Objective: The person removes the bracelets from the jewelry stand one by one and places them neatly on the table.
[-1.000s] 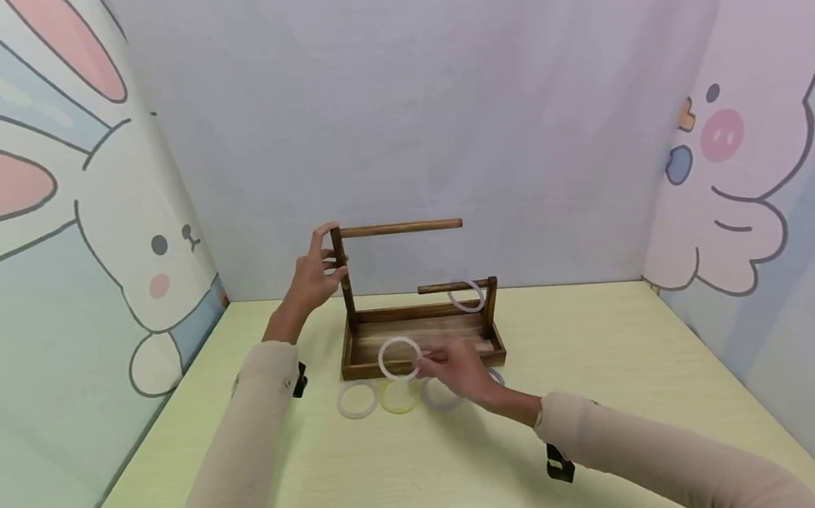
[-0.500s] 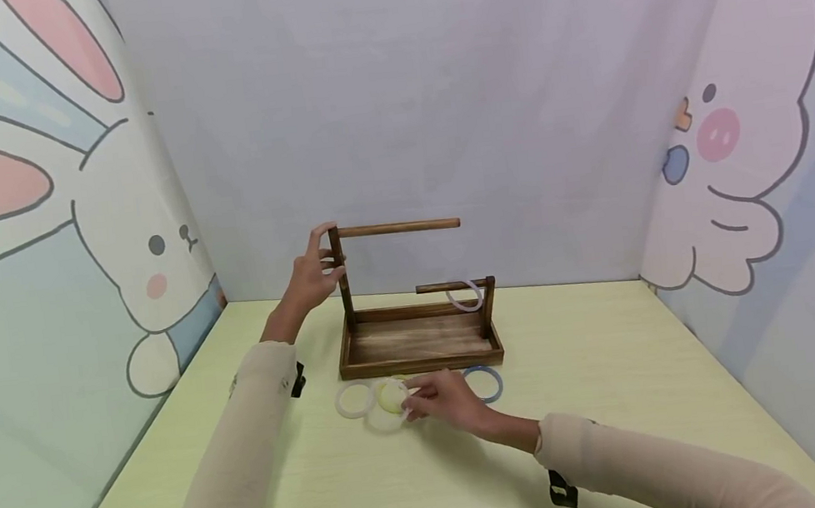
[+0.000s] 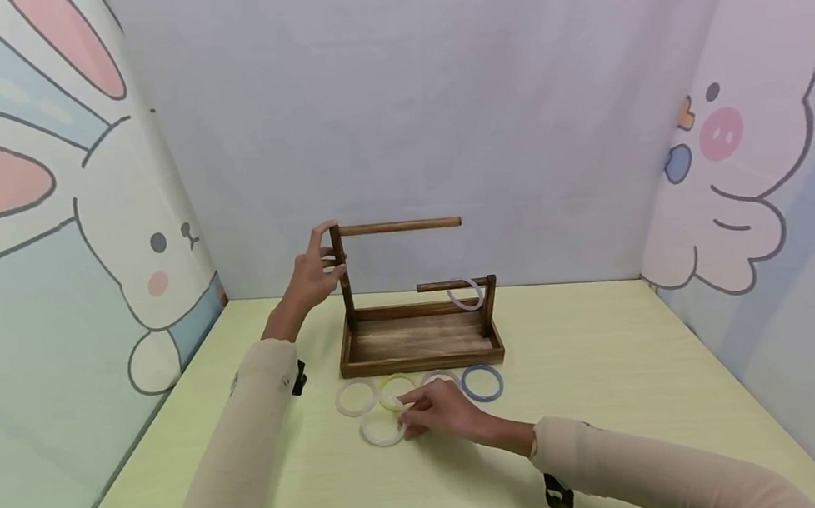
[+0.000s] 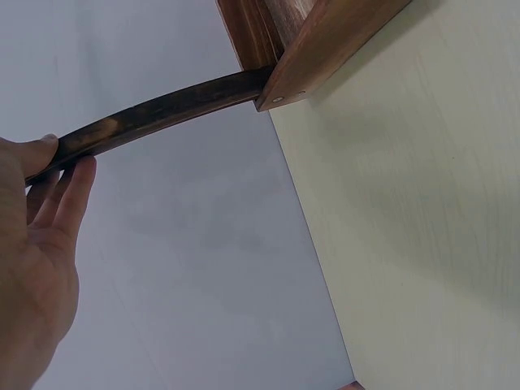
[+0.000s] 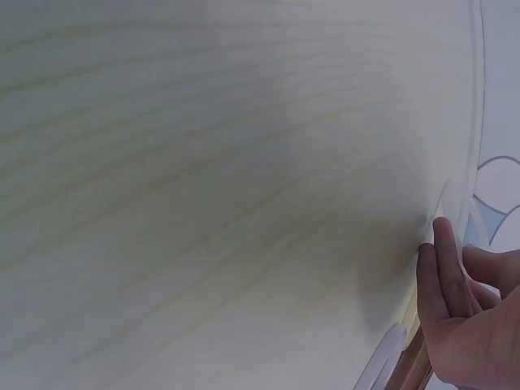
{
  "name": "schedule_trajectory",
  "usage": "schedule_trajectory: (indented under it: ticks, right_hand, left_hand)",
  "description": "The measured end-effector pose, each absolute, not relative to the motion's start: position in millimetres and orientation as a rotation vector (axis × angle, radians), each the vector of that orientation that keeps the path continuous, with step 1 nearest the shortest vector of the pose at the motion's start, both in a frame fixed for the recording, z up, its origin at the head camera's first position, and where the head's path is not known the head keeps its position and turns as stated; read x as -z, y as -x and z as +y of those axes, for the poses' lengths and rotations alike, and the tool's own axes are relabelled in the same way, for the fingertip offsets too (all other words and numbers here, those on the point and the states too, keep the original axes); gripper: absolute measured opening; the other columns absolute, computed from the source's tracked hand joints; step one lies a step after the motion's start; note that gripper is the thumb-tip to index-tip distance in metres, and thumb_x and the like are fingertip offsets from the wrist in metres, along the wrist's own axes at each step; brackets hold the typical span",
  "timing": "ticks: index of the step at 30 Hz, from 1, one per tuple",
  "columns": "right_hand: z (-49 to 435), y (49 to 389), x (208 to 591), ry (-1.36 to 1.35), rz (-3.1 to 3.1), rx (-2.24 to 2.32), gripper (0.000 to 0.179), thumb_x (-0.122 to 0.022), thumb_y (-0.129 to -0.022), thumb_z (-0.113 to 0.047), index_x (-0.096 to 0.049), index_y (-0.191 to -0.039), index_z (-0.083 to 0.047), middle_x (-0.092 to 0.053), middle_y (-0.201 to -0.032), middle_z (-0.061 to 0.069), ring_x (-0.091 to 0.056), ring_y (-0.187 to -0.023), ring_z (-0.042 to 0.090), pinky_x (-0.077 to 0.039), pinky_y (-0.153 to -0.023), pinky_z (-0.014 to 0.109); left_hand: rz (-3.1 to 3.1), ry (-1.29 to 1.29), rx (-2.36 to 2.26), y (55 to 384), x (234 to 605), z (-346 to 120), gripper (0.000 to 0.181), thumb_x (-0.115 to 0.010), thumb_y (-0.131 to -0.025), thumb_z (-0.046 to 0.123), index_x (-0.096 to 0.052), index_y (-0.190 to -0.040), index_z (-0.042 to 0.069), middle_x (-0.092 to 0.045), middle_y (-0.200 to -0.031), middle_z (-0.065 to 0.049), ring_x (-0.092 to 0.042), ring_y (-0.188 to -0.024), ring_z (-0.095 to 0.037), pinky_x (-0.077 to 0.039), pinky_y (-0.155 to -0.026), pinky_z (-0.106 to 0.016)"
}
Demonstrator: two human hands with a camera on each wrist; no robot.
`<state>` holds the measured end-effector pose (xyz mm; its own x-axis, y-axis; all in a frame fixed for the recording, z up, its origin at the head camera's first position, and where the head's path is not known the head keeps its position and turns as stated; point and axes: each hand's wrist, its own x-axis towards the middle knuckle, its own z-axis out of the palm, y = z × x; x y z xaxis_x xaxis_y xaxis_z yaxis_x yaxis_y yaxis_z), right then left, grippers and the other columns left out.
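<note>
In the head view, my left hand (image 3: 308,279) grips the tall left post of a dark wooden rack (image 3: 422,364). Its thumb and fingers lie on opposite sides of the post (image 4: 162,107) in the left wrist view. Low over the table, in front of the rack, my right hand (image 3: 446,410) pinches a translucent white ring (image 3: 386,444) by its right side. That ring overlaps a yellow ring (image 3: 395,376). A pale ring (image 3: 339,401) lies to the left, and a blue ring (image 3: 484,399) to the right. Behind my right fingers, a pale purple ring (image 3: 439,372) is partly hidden.
A lavender ring (image 3: 456,304) hangs on the rack's short lower bar (image 3: 432,287). The longer upper bar (image 3: 400,226) extends rightward from the tall post. Cloth walls with cartoon animals enclose the pale yellow table (image 3: 585,351).
My right hand has brought the white ring down from in front of the rack's tray toward me, low over the table. My left hand has kept its grip on the post.
</note>
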<state>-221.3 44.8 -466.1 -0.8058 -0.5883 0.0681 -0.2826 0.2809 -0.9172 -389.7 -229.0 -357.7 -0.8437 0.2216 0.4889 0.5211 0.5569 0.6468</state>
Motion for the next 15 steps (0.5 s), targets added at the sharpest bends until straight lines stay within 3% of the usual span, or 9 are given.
schedule_trajectory:
  ticks: [8, 12, 15]
  right_hand:
    - [42.2, 228.3, 465.7, 0.818, 2.444, 1.434, 0.025, -0.077, -0.094, -0.005, -0.076, -0.115, 0.008, -0.077, -0.074, 0.011, -0.077, -0.067, 0.024, -0.063, -0.063, 0.030]
    - [41.8, 228.5, 464.2, 0.829, 2.483, 1.420, 0.022, -0.079, -0.092, -0.005, -0.077, -0.110, 0.007, -0.076, -0.072, 0.011, -0.077, -0.065, 0.025, -0.063, -0.063, 0.031]
    - [41.1, 228.8, 464.1, 0.837, 2.507, 1.398, 0.021, -0.080, -0.091, -0.007, -0.079, -0.108, 0.005, -0.076, -0.072, 0.009, -0.076, -0.063, 0.022, -0.061, -0.062, 0.025]
  left_hand:
    - [-2.455, 0.602, 1.197, 392.0, 358.1, -229.9, 0.084, -0.067, -0.099, -0.003, -0.021, -0.161, 0.031, -0.066, -0.132, -0.027, -0.065, -0.121, -0.045, -0.057, -0.094, -0.058]
    - [-2.467, 0.591, 1.187, 391.3, 357.2, -229.3, 0.085, -0.067, -0.099, -0.002, -0.021, -0.160, 0.034, -0.065, -0.133, -0.026, -0.065, -0.122, -0.044, -0.057, -0.094, -0.058]
    - [-2.467, 0.591, 1.183, 391.8, 357.4, -228.7, 0.086, -0.067, -0.098, -0.003, -0.021, -0.160, 0.034, -0.065, -0.132, -0.026, -0.065, -0.122, -0.045, -0.057, -0.093, -0.058]
